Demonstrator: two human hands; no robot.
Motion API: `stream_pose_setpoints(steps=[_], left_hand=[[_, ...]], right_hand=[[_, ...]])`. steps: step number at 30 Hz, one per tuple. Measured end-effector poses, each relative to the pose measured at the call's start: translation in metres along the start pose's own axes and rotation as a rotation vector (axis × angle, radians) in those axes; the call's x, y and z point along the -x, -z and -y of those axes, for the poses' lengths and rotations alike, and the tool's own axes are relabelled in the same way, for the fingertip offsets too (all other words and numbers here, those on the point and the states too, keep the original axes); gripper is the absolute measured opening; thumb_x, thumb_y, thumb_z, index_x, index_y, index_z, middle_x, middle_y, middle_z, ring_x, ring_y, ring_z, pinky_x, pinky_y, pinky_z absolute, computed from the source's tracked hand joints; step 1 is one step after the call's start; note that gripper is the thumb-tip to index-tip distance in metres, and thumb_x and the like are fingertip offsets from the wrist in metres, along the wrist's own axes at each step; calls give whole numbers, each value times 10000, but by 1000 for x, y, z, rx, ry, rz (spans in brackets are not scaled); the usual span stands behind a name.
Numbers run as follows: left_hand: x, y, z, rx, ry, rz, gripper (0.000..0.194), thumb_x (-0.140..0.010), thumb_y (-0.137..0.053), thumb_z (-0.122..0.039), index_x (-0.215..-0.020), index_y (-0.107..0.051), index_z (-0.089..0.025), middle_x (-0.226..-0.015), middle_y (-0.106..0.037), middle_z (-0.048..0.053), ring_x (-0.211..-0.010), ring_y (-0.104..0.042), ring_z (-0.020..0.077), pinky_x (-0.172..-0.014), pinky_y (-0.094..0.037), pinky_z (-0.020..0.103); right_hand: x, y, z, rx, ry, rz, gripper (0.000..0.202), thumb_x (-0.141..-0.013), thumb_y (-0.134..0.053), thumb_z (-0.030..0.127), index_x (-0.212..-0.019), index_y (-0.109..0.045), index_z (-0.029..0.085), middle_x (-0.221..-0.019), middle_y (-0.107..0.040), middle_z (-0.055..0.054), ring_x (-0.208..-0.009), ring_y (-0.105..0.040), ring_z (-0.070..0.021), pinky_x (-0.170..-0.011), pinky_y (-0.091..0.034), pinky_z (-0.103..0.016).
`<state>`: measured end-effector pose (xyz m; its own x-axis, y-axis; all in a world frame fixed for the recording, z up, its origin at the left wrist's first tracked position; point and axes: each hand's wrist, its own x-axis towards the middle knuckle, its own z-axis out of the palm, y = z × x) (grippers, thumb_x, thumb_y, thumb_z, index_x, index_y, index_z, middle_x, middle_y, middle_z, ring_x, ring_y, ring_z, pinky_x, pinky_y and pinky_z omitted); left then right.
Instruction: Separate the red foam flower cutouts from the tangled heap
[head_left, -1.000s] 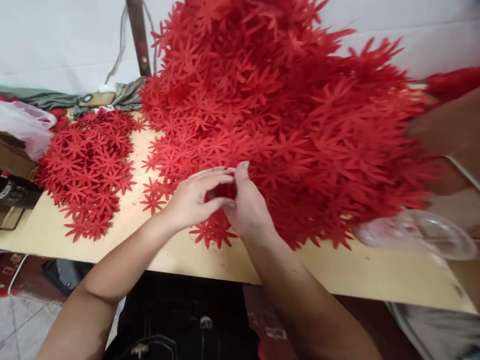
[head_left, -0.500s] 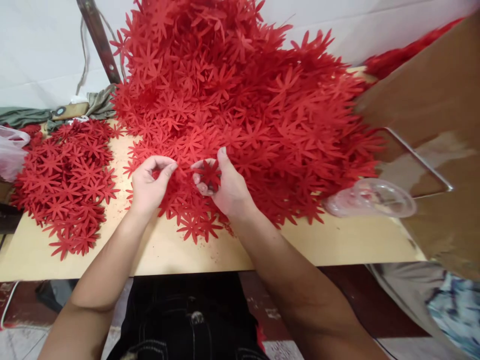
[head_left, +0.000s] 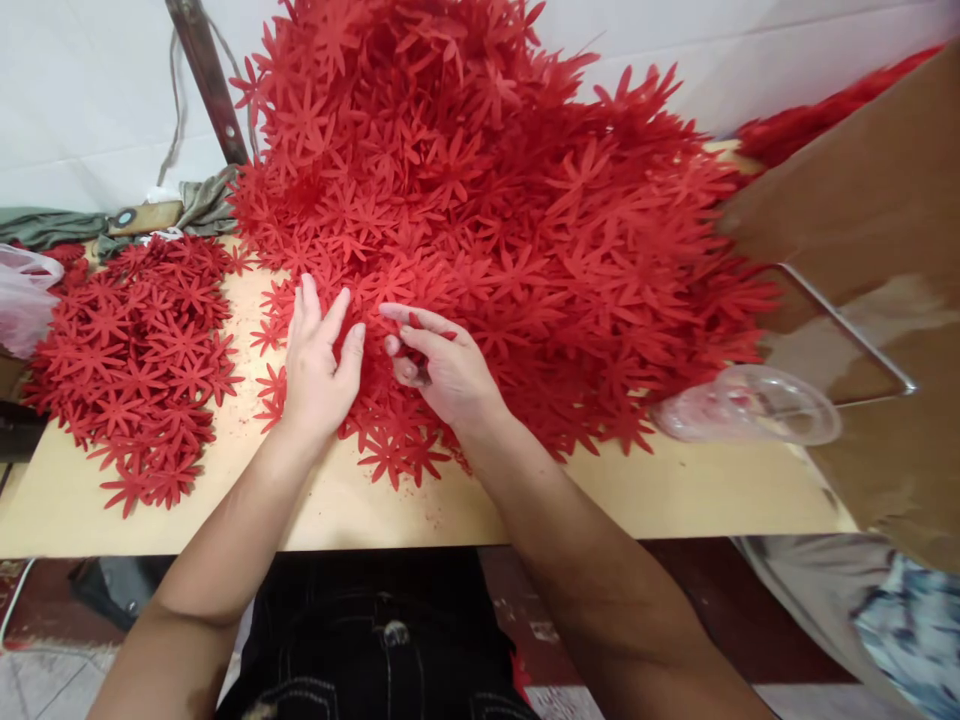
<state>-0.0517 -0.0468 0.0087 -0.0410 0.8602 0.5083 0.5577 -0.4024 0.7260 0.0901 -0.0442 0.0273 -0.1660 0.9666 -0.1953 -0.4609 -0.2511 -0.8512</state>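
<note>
A large heap of red flower-shaped cutouts with narrow petals rises in front of me. My left hand is spread open over the heap's near left part, with nothing in its fingers. Just to its right, my right hand is curled palm inward around a darker red flower cutout. Its thumb is folded over and the fingers cover most of that piece. Single cutouts lie at the heap's near edge, below and between the hands.
A smaller pile of red cutouts lies left on the pale tabletop. A clear plastic cup rests on its side at right, beside a cardboard box. At far left are a plastic bag and cloth.
My left hand has gone from a pinch to spread fingers. My right thumb has come down over the flower cutout, which now shows less.
</note>
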Motion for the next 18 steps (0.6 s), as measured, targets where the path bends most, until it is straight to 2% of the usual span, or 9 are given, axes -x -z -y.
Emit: stream_pose_setpoints(steps=[2, 5, 8, 10, 12, 14, 16, 18], left_hand=[[0, 2, -1, 22, 15, 22, 450, -859, -504, -440, -1258, -564, -240, -1543, -285, 84, -1449, -212, 267, -1190, -171, 470], [1, 5, -6, 106, 57, 50, 441, -867, -483, -462, -1240, -578, -245, -1517, -342, 84, -1418, -302, 240, -1186, -207, 440], [4, -1, -13, 231, 125, 73, 478, -876, -438, -509, -1232, -579, -221, -1507, -360, 86, -1414, -313, 222, -1191, -206, 419], [7, -12, -15, 342, 221, 71, 536, -890, -365, -551, -1269, -539, -214, -1523, -332, 76, -1431, -272, 212, -1197, -200, 412], [10, -26, -15, 458, 352, 46, 602, -907, -242, -576, -1361, -430, -227, -1550, -273, 57, -1447, -221, 188, -1205, -193, 398], [12, -37, -14, 524, 421, 37, 624, -913, -148, -574, -1440, -284, -268, -1575, -197, 15, -1455, -175, 157, -1215, -181, 363], [13, -41, -15, 525, 390, 53, 610, -915, -100, -559, -1469, -184, -318, -1583, -140, -42, -1458, -136, 135, -1219, -180, 330], [13, -39, -17, 483, 298, 73, 592, -915, -56, -542, -1474, -131, -363, -1579, -122, -91, -1459, -109, 127, -1213, -213, 320]], right_hand=[[-1, 0, 0, -18, -7, 14, 352, -672, -539, 147, -1017, -588, 196, -671, -640, 55, -450, -469, -36, -414, -320, -179], [-6, 3, -2, -72, -18, 28, 382, -647, -544, 102, -1008, -585, 220, -800, -698, 41, -617, -610, -64, -549, -468, -203], [-9, 4, -6, -120, -43, 43, 363, -666, -547, 132, -1009, -595, 243, -850, -720, 34, -767, -671, -105, -657, -530, -247], [-8, -2, -11, -107, 1, 60, 352, -697, -550, 185, -1036, -600, 263, -947, -727, 29, -912, -675, -129, -802, -551, -313], [-3, -12, -18, -23, 107, 90, 353, -734, -555, 252, -1083, -603, 261, -1153, -683, 13, -1135, -603, -141, -1015, -472, -371], [5, -24, -23, 106, 236, 124, 388, -797, -528, 347, -1163, -587, 233, -1376, -537, -4, -1334, -437, -137, -1175, -295, -366], [16, -35, -27, 213, 344, 153, 472, -869, -429, 461, -1264, -537, 225, -1489, -390, 7, -1424, -286, -132, -1230, -147, -351], [27, -41, -27, 283, 409, 183, 521, -895, -357, 533, -1331, -482, 275, -1510, -345, 41, -1457, -196, -154, -1240, -84, -379]])
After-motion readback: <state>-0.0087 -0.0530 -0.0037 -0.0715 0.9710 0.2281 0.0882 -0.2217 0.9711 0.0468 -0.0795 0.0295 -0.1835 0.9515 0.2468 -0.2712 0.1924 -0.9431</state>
